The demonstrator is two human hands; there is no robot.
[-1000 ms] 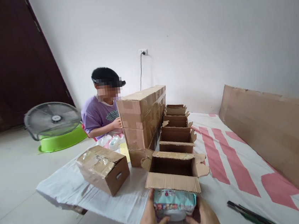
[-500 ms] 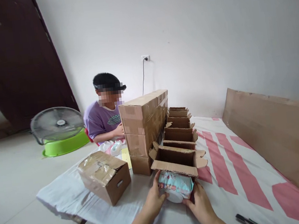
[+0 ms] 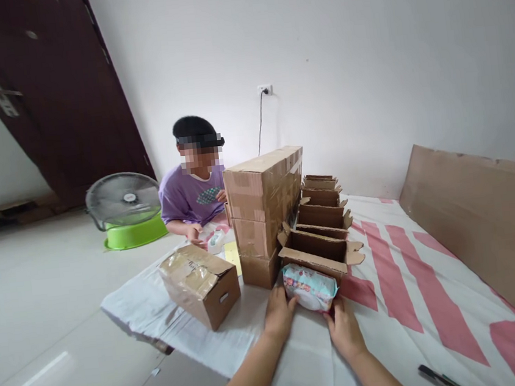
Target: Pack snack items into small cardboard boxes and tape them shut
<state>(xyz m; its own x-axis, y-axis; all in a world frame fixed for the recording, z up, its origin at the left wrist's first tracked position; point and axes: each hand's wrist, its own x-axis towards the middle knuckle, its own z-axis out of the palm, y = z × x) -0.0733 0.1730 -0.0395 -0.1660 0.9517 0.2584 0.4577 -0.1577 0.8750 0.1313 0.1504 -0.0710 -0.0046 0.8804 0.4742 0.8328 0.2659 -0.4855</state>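
Observation:
A light-blue printed soft pack of wipes (image 3: 310, 284), with a white round lid on its near side, lies at the front of the nearest open cardboard box (image 3: 314, 260). On the pack's left end, my left hand (image 3: 279, 313) is closed, its thumb toward the near side. Holding the lower right corner is my right hand (image 3: 345, 329), with fingers partly hidden behind the pack. The box's flaps stand outward, and its inside looks dark.
Several more open boxes (image 3: 323, 214) run back in a row beside a stack of taped cartons (image 3: 253, 236). A closed carton (image 3: 200, 285) sits left. Across the table, a person in purple (image 3: 192, 203) handles small things. A dark cutter-like tool (image 3: 440, 377) lies front right.
The view has swung left, so things sit further right. The pack stays between my hands, against the box front. The person's hand has come down near the white item on the table.

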